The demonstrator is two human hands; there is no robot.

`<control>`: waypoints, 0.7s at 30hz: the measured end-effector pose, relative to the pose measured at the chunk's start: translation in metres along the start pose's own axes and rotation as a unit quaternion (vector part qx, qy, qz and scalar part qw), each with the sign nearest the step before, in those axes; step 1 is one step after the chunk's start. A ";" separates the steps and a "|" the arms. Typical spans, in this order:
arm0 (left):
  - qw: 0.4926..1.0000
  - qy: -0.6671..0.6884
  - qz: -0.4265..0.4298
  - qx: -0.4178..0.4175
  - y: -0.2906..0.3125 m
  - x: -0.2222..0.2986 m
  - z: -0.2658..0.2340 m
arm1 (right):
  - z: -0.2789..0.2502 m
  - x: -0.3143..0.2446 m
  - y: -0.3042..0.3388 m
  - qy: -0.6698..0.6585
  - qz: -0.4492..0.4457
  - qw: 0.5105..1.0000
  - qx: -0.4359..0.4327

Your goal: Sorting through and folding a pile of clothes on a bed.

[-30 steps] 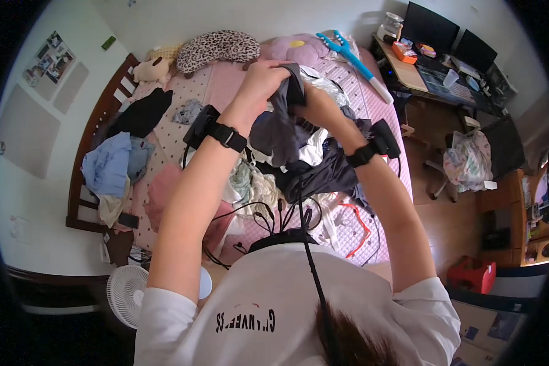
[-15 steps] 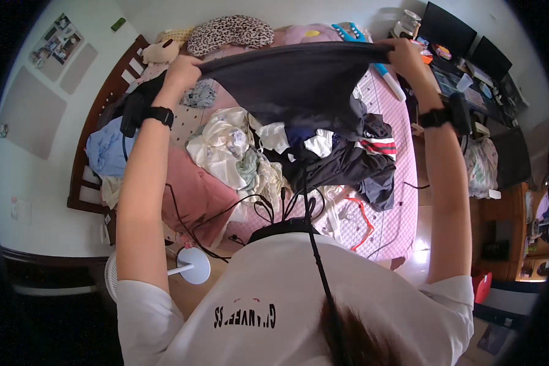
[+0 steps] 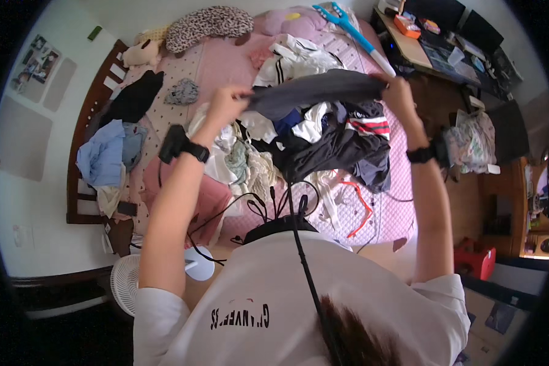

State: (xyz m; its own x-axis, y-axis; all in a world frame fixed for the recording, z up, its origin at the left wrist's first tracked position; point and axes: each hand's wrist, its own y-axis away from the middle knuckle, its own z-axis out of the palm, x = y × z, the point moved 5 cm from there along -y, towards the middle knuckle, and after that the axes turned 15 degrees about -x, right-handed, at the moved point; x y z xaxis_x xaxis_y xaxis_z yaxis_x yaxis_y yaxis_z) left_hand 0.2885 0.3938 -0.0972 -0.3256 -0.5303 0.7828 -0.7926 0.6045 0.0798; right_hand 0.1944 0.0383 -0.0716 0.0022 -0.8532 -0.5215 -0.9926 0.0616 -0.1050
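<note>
I see my left hand [image 3: 227,102] and right hand [image 3: 398,91] each pinching an end of the dark grey cloth garment [image 3: 314,91], stretched flat above the pink bed's [image 3: 226,61] clothes pile [image 3: 299,146], likely for folding.

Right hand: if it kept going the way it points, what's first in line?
Probably the white striped garment on the pink bed. The right hand, gripping the dark grey garment, points up the bed; depth is unclear.

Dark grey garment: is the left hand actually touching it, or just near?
Touching. The head view shows the left hand pinching one end of the dark grey garment, while the right hand grips the other end.
</note>
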 end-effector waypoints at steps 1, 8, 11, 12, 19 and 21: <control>0.996 0.022 -0.018 -0.079 0.005 -0.010 0.033 | 0.020 0.021 0.023 -0.041 0.006 0.999 0.015; 0.935 0.094 -0.091 -0.329 0.070 -0.097 0.135 | 0.196 0.152 0.179 -0.130 0.228 0.965 -0.027; 0.915 0.195 -0.215 -0.280 0.096 -0.131 0.125 | 0.245 0.203 0.245 -0.092 0.315 0.943 -0.058; 0.916 0.208 -0.247 -0.239 0.105 -0.146 0.116 | 0.255 0.211 0.261 -0.070 0.335 0.936 -0.078; 0.893 0.299 -0.326 -0.085 0.164 -0.189 0.096 | 0.268 0.195 0.283 -0.040 0.356 0.900 -0.249; 0.875 0.335 -0.341 -0.073 0.168 -0.176 0.098 | 0.272 0.208 0.283 -0.055 0.368 0.895 -0.247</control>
State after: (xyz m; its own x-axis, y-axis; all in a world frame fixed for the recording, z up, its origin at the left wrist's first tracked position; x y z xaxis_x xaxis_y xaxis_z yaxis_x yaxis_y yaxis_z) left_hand 0.1621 0.5310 -0.2820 0.6115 -0.3598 0.7047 -0.5947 0.3785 0.7093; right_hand -0.0527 0.0190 -0.4405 -0.6895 -0.6173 -0.3787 -0.6628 0.3270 0.6737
